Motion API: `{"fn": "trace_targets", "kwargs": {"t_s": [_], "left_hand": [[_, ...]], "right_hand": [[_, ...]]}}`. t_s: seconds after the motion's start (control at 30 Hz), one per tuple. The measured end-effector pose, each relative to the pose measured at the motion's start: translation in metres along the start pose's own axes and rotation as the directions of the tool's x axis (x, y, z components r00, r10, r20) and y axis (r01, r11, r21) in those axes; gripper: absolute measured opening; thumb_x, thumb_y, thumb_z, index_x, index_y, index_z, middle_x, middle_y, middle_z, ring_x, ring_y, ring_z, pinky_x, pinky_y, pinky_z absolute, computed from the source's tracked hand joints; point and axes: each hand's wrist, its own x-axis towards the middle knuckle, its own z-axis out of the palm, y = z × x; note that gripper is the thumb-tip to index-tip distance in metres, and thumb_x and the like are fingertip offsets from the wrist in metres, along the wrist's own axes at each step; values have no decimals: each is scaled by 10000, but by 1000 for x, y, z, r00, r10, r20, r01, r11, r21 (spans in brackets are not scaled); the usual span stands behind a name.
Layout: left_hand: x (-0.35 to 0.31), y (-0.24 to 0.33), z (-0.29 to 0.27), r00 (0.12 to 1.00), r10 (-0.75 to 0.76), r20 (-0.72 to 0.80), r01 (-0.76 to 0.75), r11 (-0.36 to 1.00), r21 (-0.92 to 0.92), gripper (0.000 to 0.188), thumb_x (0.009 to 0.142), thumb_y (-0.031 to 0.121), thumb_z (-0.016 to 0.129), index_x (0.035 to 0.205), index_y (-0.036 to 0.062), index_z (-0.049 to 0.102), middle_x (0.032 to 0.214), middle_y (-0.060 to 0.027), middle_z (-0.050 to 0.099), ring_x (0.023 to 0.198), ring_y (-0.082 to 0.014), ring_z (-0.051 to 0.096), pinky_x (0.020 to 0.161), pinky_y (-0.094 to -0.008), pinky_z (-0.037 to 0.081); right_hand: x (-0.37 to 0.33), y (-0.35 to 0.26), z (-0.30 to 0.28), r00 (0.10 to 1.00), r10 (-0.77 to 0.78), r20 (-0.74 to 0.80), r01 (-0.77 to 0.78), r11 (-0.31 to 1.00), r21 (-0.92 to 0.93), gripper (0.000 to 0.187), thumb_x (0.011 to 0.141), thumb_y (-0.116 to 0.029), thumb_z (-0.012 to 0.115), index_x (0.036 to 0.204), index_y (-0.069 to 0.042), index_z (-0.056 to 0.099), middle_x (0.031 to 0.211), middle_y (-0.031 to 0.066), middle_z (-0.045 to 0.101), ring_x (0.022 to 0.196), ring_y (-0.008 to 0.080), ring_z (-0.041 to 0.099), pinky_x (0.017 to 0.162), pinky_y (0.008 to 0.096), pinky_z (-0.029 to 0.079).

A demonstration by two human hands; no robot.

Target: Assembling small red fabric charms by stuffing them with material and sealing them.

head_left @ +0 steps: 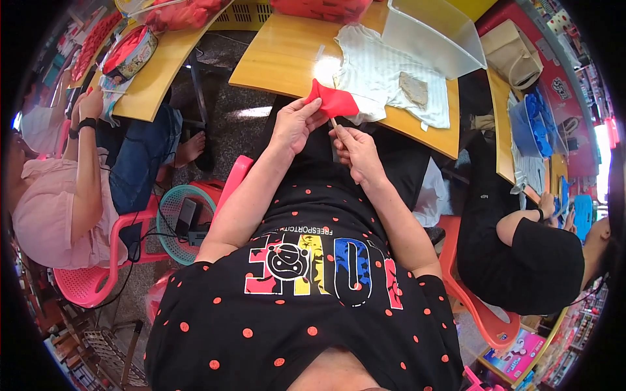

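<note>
A small red fabric piece (338, 102) is held up over the near edge of the wooden table. My left hand (293, 128) pinches its left side between thumb and fingers. Just to the right, my right hand (360, 155) is closed around a thin pale stick-like tool (334, 122), whose tip meets the lower edge of the red piece. The tool's exact kind is too small to make out. Behind the red piece lies a white striped cloth (365, 55), with a flat grey-brown piece (413, 90) resting on it.
On the wooden table (274, 58), a clear plastic bin (433, 32) stands at the back right and a red bundle (319, 8) at the back. Co-workers sit left and right of me. A teal basket (171, 218) is on the floor, near a pink chair (91, 277).
</note>
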Motion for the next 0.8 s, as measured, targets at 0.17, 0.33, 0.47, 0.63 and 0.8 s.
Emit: {"fn": "trace_targets", "kwargs": {"t_s": [0.17, 0.33, 0.47, 0.63, 0.8], "left_hand": [[0, 5, 2, 997, -55, 57, 61, 991, -118, 199, 875, 114, 623, 1055, 29, 616, 961, -84, 661, 863, -187, 648, 812, -350, 530], [2, 8, -1, 1000, 22, 19, -19, 992, -121, 211, 876, 124, 625, 1066, 33, 616, 969, -84, 660, 866, -183, 648, 803, -338, 533], [7, 13, -9, 998, 70, -3, -70, 994, -82, 218, 866, 130, 641, 1056, 27, 619, 955, -78, 660, 842, -175, 650, 787, -320, 538], [5, 17, -9, 997, 73, -7, -73, 995, 62, 200, 844, 117, 663, 1010, 12, 629, 921, -79, 664, 813, -166, 651, 779, -314, 540], [3, 18, -8, 999, 32, -14, -29, 984, 176, 177, 816, 88, 680, 968, 9, 635, 904, -79, 663, 797, -160, 650, 763, -316, 544]], "right_hand": [[-1, 1, 1, 999, 36, 35, -43, 974, 224, 226, 917, -245, 587, 869, -27, 621, 615, -48, 480, 441, 5, 318, 396, 158, 223], [-1, -3, -2, 1000, -19, 9, 19, 1000, 21, 233, 919, -238, 581, 861, -20, 638, 604, -45, 477, 456, 14, 335, 411, 167, 236], [-1, -4, -14, 982, -189, 18, 180, 891, -418, 216, 908, -211, 580, 864, -21, 672, 622, -9, 534, 494, 51, 431, 457, 211, 322], [-8, -10, -15, 886, -462, 48, 329, 552, -766, 175, 871, -188, 609, 891, -28, 677, 700, 72, 618, 568, 150, 569, 542, 282, 434], [-11, -9, -11, 703, -697, 142, 387, 208, -898, 192, 848, -167, 642, 957, -10, 658, 778, 125, 622, 687, 240, 614, 619, 305, 458]]}}
